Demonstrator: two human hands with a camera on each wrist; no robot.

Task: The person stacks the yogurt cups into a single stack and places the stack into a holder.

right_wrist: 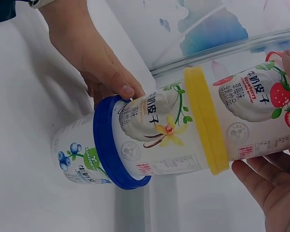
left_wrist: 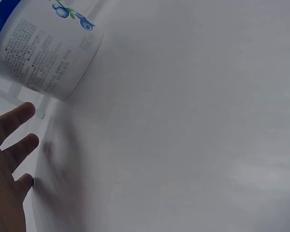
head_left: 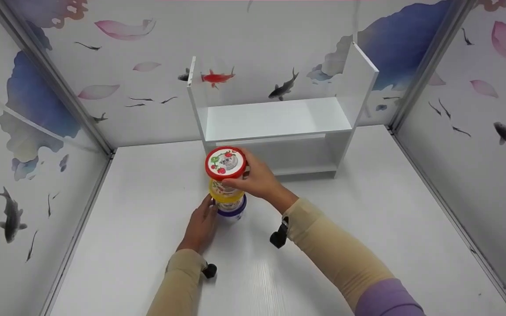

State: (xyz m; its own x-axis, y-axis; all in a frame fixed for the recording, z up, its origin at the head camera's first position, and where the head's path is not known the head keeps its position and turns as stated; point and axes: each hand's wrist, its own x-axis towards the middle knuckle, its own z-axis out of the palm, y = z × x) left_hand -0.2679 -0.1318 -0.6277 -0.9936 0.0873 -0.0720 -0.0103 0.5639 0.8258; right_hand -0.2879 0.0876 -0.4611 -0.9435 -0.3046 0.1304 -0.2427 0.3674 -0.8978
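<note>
Three printed yogurt-style tubs stand stacked in front of the shelf. The strawberry tub with a red lid [head_left: 225, 163] is on top, the vanilla tub with a yellow lid [right_wrist: 166, 130] in the middle, and the blueberry tub with a blue lid [right_wrist: 77, 154] at the bottom. My right hand [head_left: 259, 177] grips the strawberry tub, thumb on the near side and fingers round the far side. Beside the stack's left side, my left hand [head_left: 200, 224] has its thumb at the blue lid's rim. Its other visible fingers [left_wrist: 19, 150] are spread, apart from the blueberry tub.
Behind the stack stands a white shelf unit [head_left: 279, 120] with upright side panels. White walls [head_left: 147, 109] painted with fish and petals enclose the white table [head_left: 147, 184] at the back and on both sides. A small black device [head_left: 279, 235] hangs from the right wrist.
</note>
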